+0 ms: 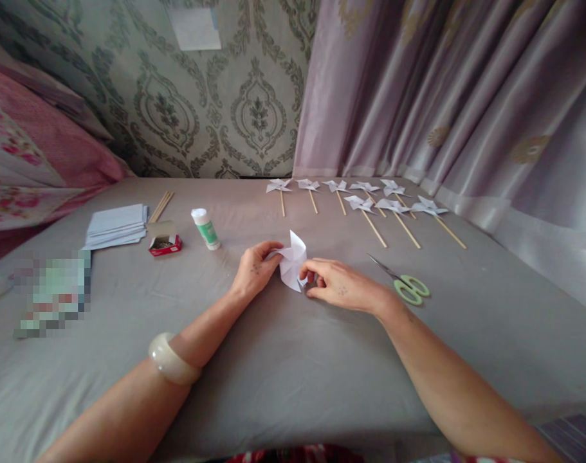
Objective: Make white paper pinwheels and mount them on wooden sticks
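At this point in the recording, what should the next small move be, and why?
The right hand should probably bring the near-right edge of the paper toward its middle while the left hand steadies the other side: the right fingertips are at that edge, one corner stands up, and the pinwheels behind have folded blades.

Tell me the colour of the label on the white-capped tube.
The label is green; it shows best in the head view.

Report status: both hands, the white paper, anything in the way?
Left hand pinches white paper by its left side; right hand at lower right edge. Paper partly folded, one point upright. Scissors to the right, apart; nothing seen blocking.
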`<state>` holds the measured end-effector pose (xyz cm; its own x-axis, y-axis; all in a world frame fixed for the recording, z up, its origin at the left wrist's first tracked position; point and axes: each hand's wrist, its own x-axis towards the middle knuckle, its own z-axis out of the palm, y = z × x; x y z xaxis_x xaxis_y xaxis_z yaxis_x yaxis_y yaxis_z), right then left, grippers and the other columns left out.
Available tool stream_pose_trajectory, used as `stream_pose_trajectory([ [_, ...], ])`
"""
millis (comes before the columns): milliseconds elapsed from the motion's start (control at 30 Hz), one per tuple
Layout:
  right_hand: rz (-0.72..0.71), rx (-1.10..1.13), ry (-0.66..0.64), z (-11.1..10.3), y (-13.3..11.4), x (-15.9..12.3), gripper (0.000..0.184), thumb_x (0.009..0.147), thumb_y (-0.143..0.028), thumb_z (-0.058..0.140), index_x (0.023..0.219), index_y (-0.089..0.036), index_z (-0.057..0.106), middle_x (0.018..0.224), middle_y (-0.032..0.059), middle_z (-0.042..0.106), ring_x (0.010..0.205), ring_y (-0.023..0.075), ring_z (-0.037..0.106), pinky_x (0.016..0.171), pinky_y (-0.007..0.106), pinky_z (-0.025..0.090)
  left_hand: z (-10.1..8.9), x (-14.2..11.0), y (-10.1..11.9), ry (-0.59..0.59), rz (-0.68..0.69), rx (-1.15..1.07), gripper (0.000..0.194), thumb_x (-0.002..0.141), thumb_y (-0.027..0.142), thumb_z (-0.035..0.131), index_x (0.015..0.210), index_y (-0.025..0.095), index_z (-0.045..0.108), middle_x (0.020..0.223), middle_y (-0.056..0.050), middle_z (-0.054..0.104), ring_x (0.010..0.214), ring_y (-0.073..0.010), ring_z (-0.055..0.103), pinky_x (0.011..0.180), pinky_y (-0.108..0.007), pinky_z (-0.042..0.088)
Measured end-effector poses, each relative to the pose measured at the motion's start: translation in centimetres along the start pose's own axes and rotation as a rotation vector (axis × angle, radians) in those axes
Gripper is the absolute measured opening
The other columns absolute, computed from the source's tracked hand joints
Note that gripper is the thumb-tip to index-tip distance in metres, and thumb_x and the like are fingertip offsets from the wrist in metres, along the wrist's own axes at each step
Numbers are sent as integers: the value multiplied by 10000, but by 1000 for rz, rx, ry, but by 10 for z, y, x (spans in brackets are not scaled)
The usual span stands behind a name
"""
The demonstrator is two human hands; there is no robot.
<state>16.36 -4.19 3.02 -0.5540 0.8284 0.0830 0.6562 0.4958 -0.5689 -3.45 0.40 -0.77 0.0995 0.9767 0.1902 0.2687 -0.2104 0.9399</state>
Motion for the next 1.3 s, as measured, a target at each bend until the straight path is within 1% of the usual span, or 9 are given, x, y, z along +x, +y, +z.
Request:
stream_pose_trajectory([
  [133,-7,-20,54,4,-3,4,159,748,-116,625,880,-205,618,799,-12,610,678,106,542,646,229,381,0,-1,2,-15,-53,-41,242,703,237,607,906,151,705,829,-56,720,738,-177,632,674,-266,497],
  [333,-10,-1,121,5,-3,6,81,790,-146,613,836,-193,661,846,4,633,655,90,552,637,225,395,1,-4,12,-15,-159,-211,200,659,226,636,821,128,700,709,-26,689,612,-134,591,582,-236,481],
  [500,-12,72,282,6,-2,8,85,806,-199,621,831,-197,703,812,10,667,628,95,558,611,231,410,0,-5,19,-5,-308,-470,223,609,246,715,787,120,667,702,-30,683,614,-133,620,584,-240,508],
  [633,-35,151,380,4,-6,10,96,802,-218,627,817,-205,721,815,11,702,631,100,572,597,228,428,-1,-5,25,21,-398,-670,190,612,188,716,771,123,634,678,-36,674,566,-134,637,561,-242,515],
  [800,-8,233,487,2,-14,9,116,781,-263,643,808,-192,731,777,32,722,612,119,592,580,242,459,1,-9,31,-14,-420,-808,122,670,137,661,784,122,618,706,-53,685,573,-145,654,574,-258,530],
  [900,-2,294,523,4,-15,9,132,765,-279,658,821,-187,735,764,36,725,621,129,611,584,249,478,3,-12,34,-36,-417,-849,99,691,124,632,789,113,622,709,-56,687,581,-150,659,555,-249,528],
  [1033,8,377,545,6,-13,9,200,751,-288,678,916,-186,724,766,32,722,630,131,624,594,253,492,3,-14,35,-40,-412,-873,102,698,121,622,799,105,622,708,-58,688,574,-147,657,549,-243,528],
  [1167,-4,304,539,3,-14,8,128,769,-269,668,855,-190,721,746,24,710,613,121,596,581,246,467,3,-14,36,-31,-411,-877,116,697,125,620,812,114,619,712,-57,690,590,-151,659,568,-252,529],
  [1300,-43,230,531,-2,-15,7,114,805,-271,635,828,-190,713,818,46,711,656,130,593,600,259,457,3,-14,36,-31,-391,-863,125,697,152,635,818,134,607,715,-40,684,593,-140,656,583,-254,525],
])
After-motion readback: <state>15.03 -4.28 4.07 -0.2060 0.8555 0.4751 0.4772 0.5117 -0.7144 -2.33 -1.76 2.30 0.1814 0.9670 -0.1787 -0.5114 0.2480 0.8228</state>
